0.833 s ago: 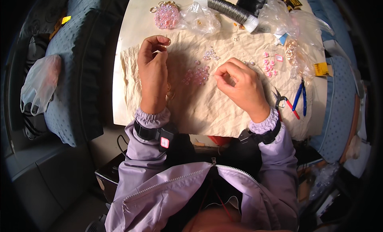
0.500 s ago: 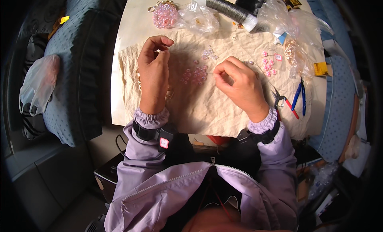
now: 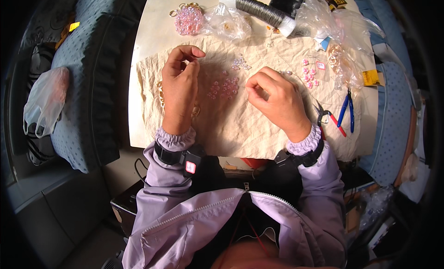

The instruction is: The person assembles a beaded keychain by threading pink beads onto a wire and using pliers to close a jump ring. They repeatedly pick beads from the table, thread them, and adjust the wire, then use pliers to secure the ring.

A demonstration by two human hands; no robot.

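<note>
L hand [image 3: 182, 77] is raised over the cloth [image 3: 240, 132], fingers curled in, index & thumb tips close to each other; can't tell if they meet or pinch anything. R hand [image 3: 275, 95] has thumb & index tips pressed together, the other fingers bent in behind, palm side turned toward L hand. Loose pink beads [image 3: 226, 87] lie btwn the hands, just off the R fingertips, w/ the clear beads [image 3: 240, 62] a bit farther out, ahead of R hand.

To work well w/ pieces this small: pinch w/ fingertips only, bring the tips in low over the pile, take one bead at a time, & rest the R wrist on the cloth for steadiness. L hand is best held off to its own side so its shadow doesn't fall on the pile. Go gently, as round beads would prob. roll if nudged. Mind the red-handled cutters [image 3: 330, 118] & blue-handled pliers [image 3: 347, 110], right of the R wrist, when swinging that arm out.

Hard to see: whatever may sit in the R pinch; poss. a fine strand, but too thin to be sure. L palm is turned away. Gold rings [image 3: 196, 111] by the L wrist are partly covered by it.
</note>
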